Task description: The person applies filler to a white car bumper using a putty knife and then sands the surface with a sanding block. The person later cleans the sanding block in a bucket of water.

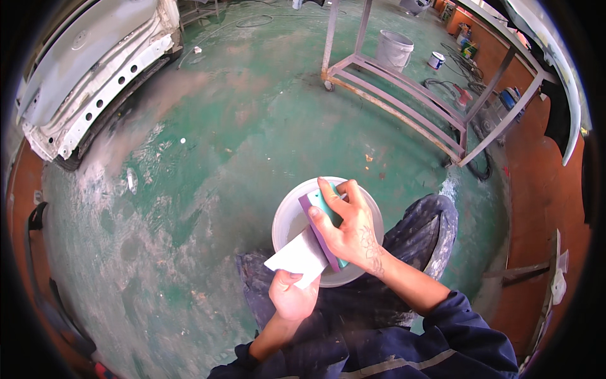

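Note:
My right hand (348, 228) grips a flat purple and teal block (319, 222) and holds it on edge over a white plastic bucket (291, 211) that stands on the floor between my knees. Just below the block, my left hand (291, 295) pinches a white sheet (302, 258) by its near corner, and the sheet's far edge lies against the block. My legs are in paint-stained dark trousers on both sides of the bucket.
The floor is worn green with pale dust patches. A white car body panel (95, 69) lies at the upper left. A metal frame stand (404, 95) rises behind the bucket, with a grey bucket (394, 49), a small tin (436, 60) and cables beyond it.

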`<act>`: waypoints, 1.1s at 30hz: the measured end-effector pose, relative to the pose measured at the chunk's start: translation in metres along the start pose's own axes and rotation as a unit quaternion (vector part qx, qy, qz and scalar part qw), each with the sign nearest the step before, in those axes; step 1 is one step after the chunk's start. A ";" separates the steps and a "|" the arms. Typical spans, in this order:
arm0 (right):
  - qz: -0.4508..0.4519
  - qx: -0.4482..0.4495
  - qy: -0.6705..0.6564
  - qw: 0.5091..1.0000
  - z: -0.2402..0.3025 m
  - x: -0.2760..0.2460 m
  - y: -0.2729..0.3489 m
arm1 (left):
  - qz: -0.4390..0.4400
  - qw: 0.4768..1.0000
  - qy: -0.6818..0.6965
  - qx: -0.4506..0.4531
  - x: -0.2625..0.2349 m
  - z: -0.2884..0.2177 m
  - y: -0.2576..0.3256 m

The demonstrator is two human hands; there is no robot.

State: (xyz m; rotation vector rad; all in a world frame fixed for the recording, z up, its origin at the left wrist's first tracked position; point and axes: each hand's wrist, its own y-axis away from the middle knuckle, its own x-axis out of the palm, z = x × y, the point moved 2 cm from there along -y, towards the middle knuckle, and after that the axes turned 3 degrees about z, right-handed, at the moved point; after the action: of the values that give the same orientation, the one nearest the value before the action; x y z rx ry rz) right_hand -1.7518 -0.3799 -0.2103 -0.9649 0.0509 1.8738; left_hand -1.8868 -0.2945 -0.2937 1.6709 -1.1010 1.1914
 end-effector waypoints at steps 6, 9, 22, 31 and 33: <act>0.012 -0.017 0.035 0.999 -0.006 0.002 0.050 | -0.026 0.998 -0.058 -0.006 0.002 -0.004 0.001; -0.002 0.043 -0.039 0.998 0.004 -0.007 -0.011 | 0.020 1.000 0.013 0.002 -0.001 0.005 0.000; -0.021 -0.066 0.021 0.997 -0.004 0.010 0.058 | 0.034 0.999 -0.011 0.008 0.005 -0.007 -0.008; -0.018 -0.028 0.027 0.999 -0.010 0.003 0.046 | 0.025 0.999 -0.037 0.000 -0.007 0.006 -0.001; -0.014 0.001 0.011 1.000 -0.011 -0.001 0.032 | 0.020 0.999 -0.044 0.001 -0.010 0.013 0.004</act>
State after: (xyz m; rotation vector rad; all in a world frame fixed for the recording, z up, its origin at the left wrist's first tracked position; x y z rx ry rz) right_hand -1.7696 -0.4019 -0.2283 -0.9797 0.0529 1.8383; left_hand -1.8892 -0.3056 -0.3061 1.7241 -1.1919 1.1548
